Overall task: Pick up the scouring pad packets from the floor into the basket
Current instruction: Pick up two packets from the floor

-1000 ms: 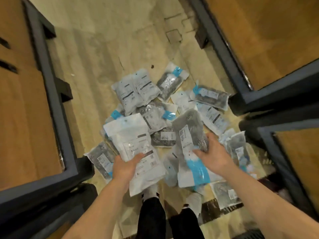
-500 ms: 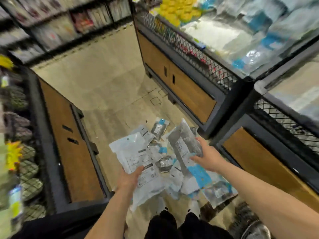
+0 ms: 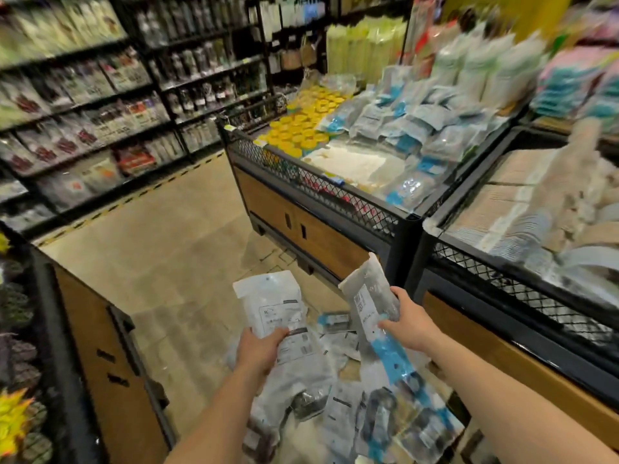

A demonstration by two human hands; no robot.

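My left hand (image 3: 259,350) grips a white scouring pad packet (image 3: 271,303) by its lower part and holds it upright above the floor. My right hand (image 3: 407,324) grips a grey packet with a blue end (image 3: 370,296), tilted up to the left. Several more packets (image 3: 338,410) lie heaped on the floor below and between my forearms. The mesh-walled display basket (image 3: 338,190) stands ahead on the right, with similar blue and clear packets (image 3: 412,128) piled inside it beside yellow-lidded items.
A second mesh bin (image 3: 522,296) with beige goods sits at the right, close to my right arm. A wooden-sided display unit (image 3: 100,346) lines the left. Shelves of goods (image 3: 100,95) run along the back. Beige floor (image 3: 160,249) lies ahead.
The view has swung up from the floor pile to the shop. Both hands have risen with their packets, and the basket top has come into view.
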